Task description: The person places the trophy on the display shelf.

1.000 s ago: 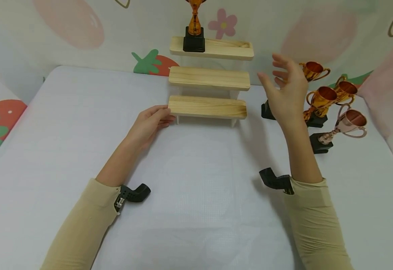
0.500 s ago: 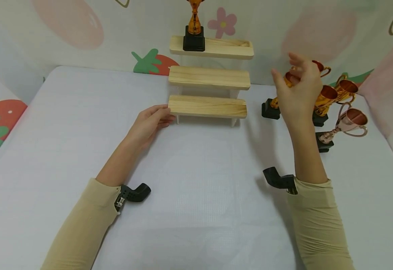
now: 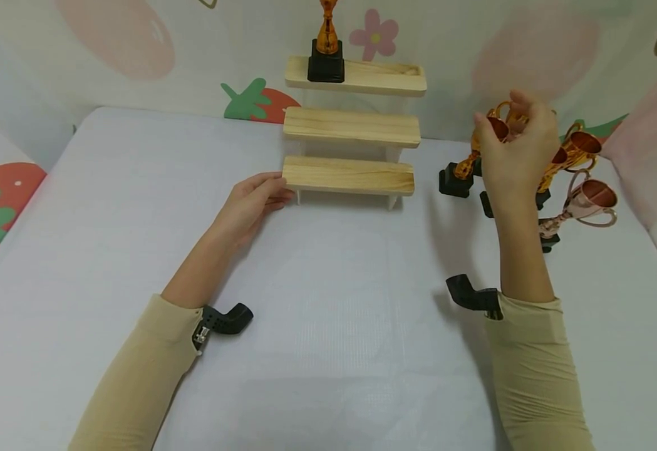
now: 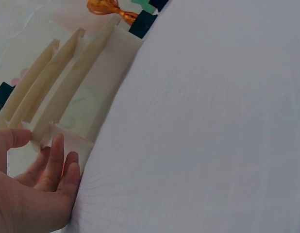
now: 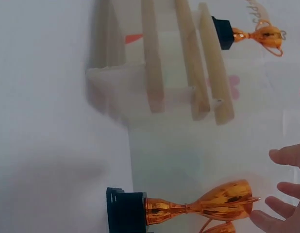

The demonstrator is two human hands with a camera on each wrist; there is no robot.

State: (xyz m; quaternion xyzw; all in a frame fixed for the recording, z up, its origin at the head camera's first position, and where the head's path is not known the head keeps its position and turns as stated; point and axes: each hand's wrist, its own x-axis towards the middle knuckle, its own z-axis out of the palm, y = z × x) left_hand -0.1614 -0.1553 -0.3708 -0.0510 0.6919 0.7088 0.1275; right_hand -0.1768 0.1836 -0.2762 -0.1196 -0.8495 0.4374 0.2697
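A three-step wooden display stand (image 3: 351, 174) with pale boards stands near the back of the table. My left hand (image 3: 253, 210) pinches the left end of its lowest board; in the left wrist view the thumb lies over the board (image 4: 75, 90) and the fingers are beneath. My right hand (image 3: 522, 153) hovers over a group of trophies, thumb and fingers spread and holding nothing. Closest to it is a gold trophy (image 3: 463, 168) on a black base, its cup (image 5: 227, 199) near the fingertips in the right wrist view. The hand partly covers other trophies behind.
One gold trophy (image 3: 326, 59) stands at the left of the top step, its upper part cut off. Right of my right hand are another gold trophy (image 3: 582, 147) and a rose-gold trophy (image 3: 590, 197). A patterned curtain (image 3: 435, 37) hangs behind the white table (image 3: 328, 300).
My right hand has moved rightward over the trophies, uncovering the leftmost gold one, and its fingers have drawn nearer together. The left hand stays at the stand.
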